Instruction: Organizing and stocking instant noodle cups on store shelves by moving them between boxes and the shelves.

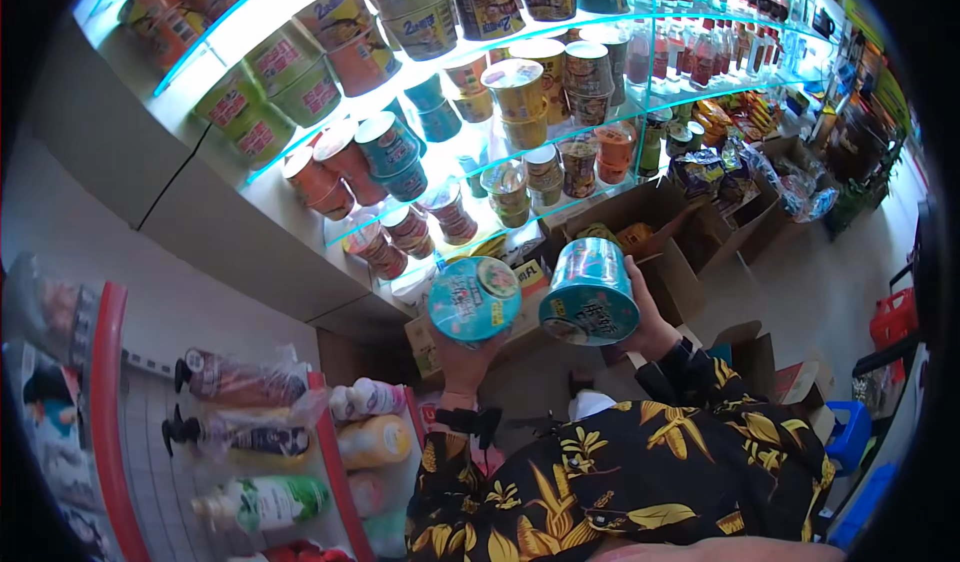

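Note:
A teal instant noodle cup [468, 307] is in my left hand [464, 364], its round lid turned up towards me. My fingers are closed on it from below, partly hidden by the cup. My right hand [648, 314] grips a second teal noodle cup [590, 280] around its right side, tilted so that one round end faces me. The two cups are apart, held in front of lit glass shelves. Stacked teal cups [388, 152] of similar colour stand on a shelf ahead, next to orange cups [318, 184].
Other noodle cups [515, 97] and rows of bottles [695, 57] fill the glass shelves. Open cardboard boxes [628, 212] stand on the floor, some with packaged snacks [720, 172]. A red-edged rack [110, 392] with pump bottles [240, 432] is at my left, a blue container [848, 432] at my right.

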### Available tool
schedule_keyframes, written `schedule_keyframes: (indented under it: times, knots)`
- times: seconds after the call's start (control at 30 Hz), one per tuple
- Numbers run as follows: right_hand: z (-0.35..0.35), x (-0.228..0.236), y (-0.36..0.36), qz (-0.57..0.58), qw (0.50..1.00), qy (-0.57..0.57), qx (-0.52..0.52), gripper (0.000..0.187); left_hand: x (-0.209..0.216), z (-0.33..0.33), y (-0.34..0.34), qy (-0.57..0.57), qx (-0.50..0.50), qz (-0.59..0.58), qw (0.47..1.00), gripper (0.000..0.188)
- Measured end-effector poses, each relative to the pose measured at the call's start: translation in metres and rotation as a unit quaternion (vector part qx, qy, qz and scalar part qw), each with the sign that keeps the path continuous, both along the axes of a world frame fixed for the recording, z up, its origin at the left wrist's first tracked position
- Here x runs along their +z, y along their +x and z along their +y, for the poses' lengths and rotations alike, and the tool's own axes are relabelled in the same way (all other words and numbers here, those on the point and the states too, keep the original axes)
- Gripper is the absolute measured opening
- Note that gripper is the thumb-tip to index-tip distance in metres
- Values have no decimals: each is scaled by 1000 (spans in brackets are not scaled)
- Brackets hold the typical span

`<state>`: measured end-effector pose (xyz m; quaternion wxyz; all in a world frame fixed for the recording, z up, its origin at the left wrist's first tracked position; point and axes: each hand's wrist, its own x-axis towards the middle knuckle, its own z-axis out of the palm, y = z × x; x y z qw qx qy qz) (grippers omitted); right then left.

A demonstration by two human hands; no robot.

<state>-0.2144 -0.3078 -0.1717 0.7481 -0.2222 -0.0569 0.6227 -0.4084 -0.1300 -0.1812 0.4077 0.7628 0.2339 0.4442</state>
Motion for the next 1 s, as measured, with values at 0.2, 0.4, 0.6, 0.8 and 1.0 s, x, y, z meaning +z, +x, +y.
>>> schedule_keyframes:
  times: [0.2, 0.4, 0.6, 0.8, 1.0]
  knots:
    - [42, -4, 47, -17, 1000, -4, 1, 68, -3, 80, 72, -71, -68, -67, 993, 98]
    - [81, -9, 114, -12, 999, -36, 5, 68, -15, 172, 190, 7, 19, -21, 1000, 105]
    - [99, -10, 162, -1, 996, -86, -19, 69, -23, 235, 277, -60, 50, -1, 997, 111]
    - [101, -12, 174, 18, 991, -118, -63, 71, -43, 285, 322, -68, 103, 13, 992, 112]
    - [101, -14, 163, 38, 985, -137, -99, 73, -76, 322, 355, -23, 169, 7, 985, 107]
